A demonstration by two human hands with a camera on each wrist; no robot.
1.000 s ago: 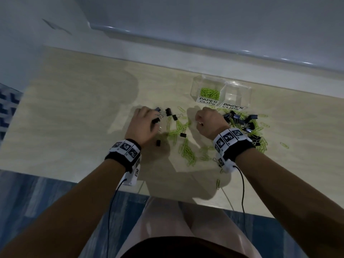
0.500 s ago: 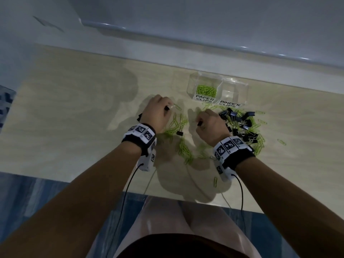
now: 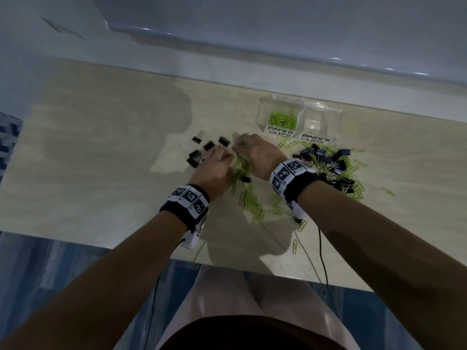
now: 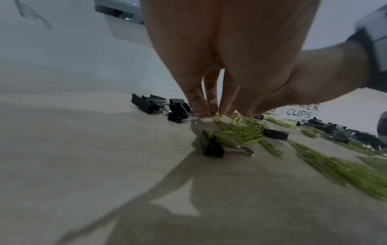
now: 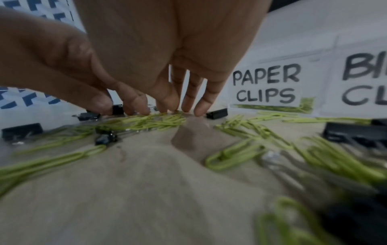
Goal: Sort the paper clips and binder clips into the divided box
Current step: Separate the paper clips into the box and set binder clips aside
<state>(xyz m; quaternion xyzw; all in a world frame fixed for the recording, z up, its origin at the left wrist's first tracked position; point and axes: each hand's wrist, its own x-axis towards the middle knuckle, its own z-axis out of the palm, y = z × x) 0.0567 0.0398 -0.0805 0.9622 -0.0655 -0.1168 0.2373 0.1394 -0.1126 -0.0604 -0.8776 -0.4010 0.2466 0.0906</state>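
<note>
We have both hands down on the pale wooden table [image 3: 101, 147], working the middle patch of thin lime-green wire paper clips [image 3: 242, 170]. Our left hand [image 3: 214, 170] and right hand [image 3: 255, 155] meet there, fingers [image 5: 199, 107] extended with their tips on the table, raking at the paper clips rather than closed round anything we can make out; whether a clip is pinched under the left fingertips [image 4: 201, 109] we cannot tell. The clear plastic divided box [image 3: 328, 117] stands at the far side, its PAPER CLIPS compartment [image 3: 281, 120] partly filled, its BINDER CLIPS compartment [image 3: 319, 122] apparently empty. The risk, as we judge it, is mixing: small black folding binder clips [image 3: 208, 146] lie just beside our left fingers and one [image 3: 246, 179] sits among the green wire, so a broad sweep could carry a binder clip into the wrong compartment. Flat clips may also slip from a shallow pinch and scatter, perhaps over the near table edge, where strays [image 3: 294, 246] already lie.
</note>
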